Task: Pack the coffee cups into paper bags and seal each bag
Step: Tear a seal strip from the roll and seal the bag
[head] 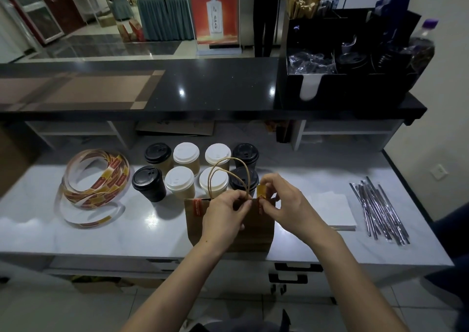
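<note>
A brown paper bag (pixel 256 230) with twine handles stands upright on the white counter, in front of me. One red sticker (pixel 197 207) is folded over its top edge at the left. My left hand (pixel 225 212) pinches the bag's top edge near the middle. My right hand (pixel 279 199) holds a yellow-and-red sticker (pixel 261 191) at the top edge on the right. Behind the bag stand several lidded coffee cups in two rows: black ones (pixel 149 183) and white-lidded ones (pixel 179 181). What is inside the bag is hidden.
A loose coil of sticker tape (pixel 95 179) lies at the left. A stack of white napkins (pixel 335 211) and several wrapped straws (pixel 378 210) lie at the right. A raised black counter (pixel 203 88) with a black organiser (pixel 342 60) stands behind.
</note>
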The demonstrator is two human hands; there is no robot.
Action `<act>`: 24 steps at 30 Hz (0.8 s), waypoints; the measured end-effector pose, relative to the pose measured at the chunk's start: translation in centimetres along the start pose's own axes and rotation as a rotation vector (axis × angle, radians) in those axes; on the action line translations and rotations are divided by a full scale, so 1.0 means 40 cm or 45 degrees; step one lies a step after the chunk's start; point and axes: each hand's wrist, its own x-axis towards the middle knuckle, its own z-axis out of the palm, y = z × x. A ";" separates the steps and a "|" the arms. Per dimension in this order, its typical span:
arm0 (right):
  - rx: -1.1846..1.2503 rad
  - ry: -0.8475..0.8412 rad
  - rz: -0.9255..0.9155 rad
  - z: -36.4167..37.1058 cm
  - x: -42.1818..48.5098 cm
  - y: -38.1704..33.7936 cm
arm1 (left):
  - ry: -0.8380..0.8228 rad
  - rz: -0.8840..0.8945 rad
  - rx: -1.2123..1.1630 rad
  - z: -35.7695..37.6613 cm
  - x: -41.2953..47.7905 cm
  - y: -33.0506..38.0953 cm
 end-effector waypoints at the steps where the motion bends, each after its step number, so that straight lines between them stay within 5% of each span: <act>1: 0.006 0.007 0.000 0.002 -0.001 0.003 | -0.002 -0.002 0.003 -0.001 -0.001 0.000; 13: -0.074 0.034 -0.103 0.015 0.002 0.030 | 0.005 0.009 0.001 0.000 -0.002 0.005; 24: -0.022 0.035 0.048 0.019 -0.001 0.040 | 0.007 -0.009 -0.011 -0.001 -0.004 0.011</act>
